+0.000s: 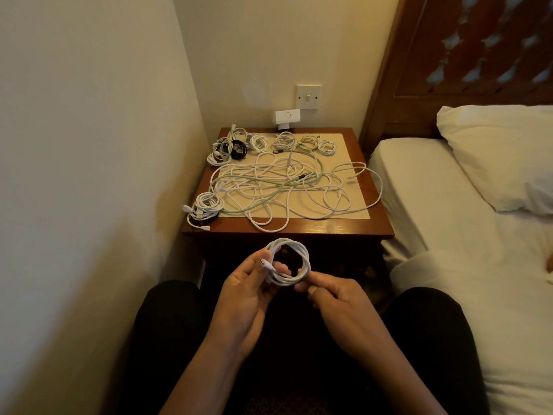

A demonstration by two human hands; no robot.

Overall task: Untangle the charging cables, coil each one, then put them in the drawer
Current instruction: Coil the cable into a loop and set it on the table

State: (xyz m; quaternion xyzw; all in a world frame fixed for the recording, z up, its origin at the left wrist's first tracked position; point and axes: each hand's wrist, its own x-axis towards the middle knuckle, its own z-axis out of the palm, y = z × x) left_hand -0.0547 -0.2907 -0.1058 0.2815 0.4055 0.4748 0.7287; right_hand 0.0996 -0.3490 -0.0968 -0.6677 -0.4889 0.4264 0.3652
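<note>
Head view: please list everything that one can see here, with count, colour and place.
Held coil: one, white, in both hands.
Loose cables: several, white and one pale green, tangled on the table's middle.
Back coils: several, mostly white, one black, table's far edge.
Corner coils: count unclear, white, table's near left corner.
Table: one, brown with cream top, beside the bed.
Switch: one, cream, wall above the table.
Box: one, white, below the switch.
Bed: one, white, right.
Pillow: one, white, on the bed.
Headboard: one, brown, upper right.
Left hand: one, grips the coil's left side.
Right hand: one, fingers pinch its lower right.
</note>
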